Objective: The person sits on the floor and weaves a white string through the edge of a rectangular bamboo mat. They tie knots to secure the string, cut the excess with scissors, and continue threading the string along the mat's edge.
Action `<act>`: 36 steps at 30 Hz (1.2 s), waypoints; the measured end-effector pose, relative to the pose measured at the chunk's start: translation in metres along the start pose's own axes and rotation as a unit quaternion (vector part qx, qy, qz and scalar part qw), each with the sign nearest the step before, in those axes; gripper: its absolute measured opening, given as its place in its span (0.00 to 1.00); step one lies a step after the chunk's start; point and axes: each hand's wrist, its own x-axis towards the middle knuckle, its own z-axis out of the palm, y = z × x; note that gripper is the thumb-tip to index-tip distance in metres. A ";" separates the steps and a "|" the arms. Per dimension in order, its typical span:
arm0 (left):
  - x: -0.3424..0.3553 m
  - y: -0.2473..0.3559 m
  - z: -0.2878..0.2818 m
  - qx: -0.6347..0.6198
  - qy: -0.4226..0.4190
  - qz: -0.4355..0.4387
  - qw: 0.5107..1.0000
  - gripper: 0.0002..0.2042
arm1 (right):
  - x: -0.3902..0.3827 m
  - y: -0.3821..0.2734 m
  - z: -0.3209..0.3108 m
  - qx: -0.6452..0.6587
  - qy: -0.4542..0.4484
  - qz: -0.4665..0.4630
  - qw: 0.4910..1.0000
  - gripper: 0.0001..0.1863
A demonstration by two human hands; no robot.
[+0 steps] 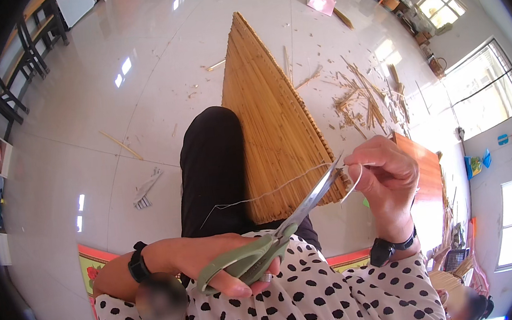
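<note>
My left hand (208,254) is closed around the green handles of a pair of scissors (243,260). The metal blades point up and to the right, with their tips close beside my right hand (386,170). Thumb and fingers of that hand pinch a white string (265,194), which passes by the blades and trails left over the panel to my dark trouser leg. A bamboo-slat panel (271,122) with stitched edges leans against my leg, its narrow end pointing away from me. Whether the blades touch the string I cannot tell.
Loose bamboo strips and scraps (363,99) litter the tiled floor at right. A reddish board (423,188) lies beyond my right hand. Dark chairs (27,46) stand at far left, and a crumpled wrapper (147,188) lies left of my knee. A patterned mat (92,266) shows near me.
</note>
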 end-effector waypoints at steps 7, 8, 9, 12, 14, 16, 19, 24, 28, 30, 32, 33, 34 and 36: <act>0.007 0.001 -0.001 0.044 0.002 0.029 0.999 0.22 | -0.007 0.001 -0.001 -0.035 -0.005 -0.046 0.998 0.07; 0.008 0.002 -0.001 0.055 0.005 0.030 0.998 0.22 | -0.008 0.001 -0.001 -0.034 -0.006 -0.048 0.998 0.07; 0.009 0.004 0.000 0.065 0.007 0.031 0.997 0.23 | -0.008 0.001 -0.002 -0.034 -0.007 -0.050 0.998 0.07; 0.011 0.007 -0.001 0.079 0.008 0.035 0.996 0.24 | -0.011 0.003 -0.001 -0.025 -0.008 -0.050 0.998 0.07; 0.012 0.008 -0.001 0.079 0.006 0.035 0.996 0.24 | -0.011 0.004 -0.002 -0.027 -0.009 -0.052 0.998 0.07; 0.014 0.007 -0.002 0.077 0.006 0.032 0.996 0.24 | -0.012 0.004 -0.002 -0.037 -0.013 -0.056 0.998 0.07; 0.016 0.008 -0.001 0.060 0.010 0.036 0.998 0.24 | -0.012 0.004 -0.002 -0.048 -0.017 -0.064 0.997 0.07; 0.020 0.008 -0.004 0.032 -0.005 0.017 0.999 0.26 | -0.012 0.005 -0.003 -0.072 -0.020 -0.077 0.994 0.06; 0.023 0.003 -0.007 0.013 -0.016 0.027 0.999 0.28 | -0.012 0.006 -0.004 -0.078 -0.021 -0.079 0.994 0.05; 0.024 0.004 -0.007 0.008 -0.015 0.024 1.000 0.28 | -0.012 0.006 -0.003 -0.070 -0.021 -0.075 0.995 0.05; 0.026 0.003 -0.009 0.001 -0.018 0.024 1.000 0.28 | -0.012 0.007 -0.003 -0.066 -0.020 -0.070 0.995 0.05; 0.027 0.001 -0.010 -0.004 -0.020 0.025 0.999 0.28 | -0.012 0.007 -0.003 -0.065 -0.020 -0.067 0.995 0.05; 0.028 0.001 -0.010 -0.009 -0.021 0.027 0.999 0.27 | -0.012 0.007 -0.003 -0.064 -0.020 -0.066 0.996 0.04; 0.029 -0.001 -0.010 0.002 -0.023 0.033 0.999 0.27 | -0.011 0.009 -0.003 -0.055 -0.022 -0.067 0.996 0.05</act>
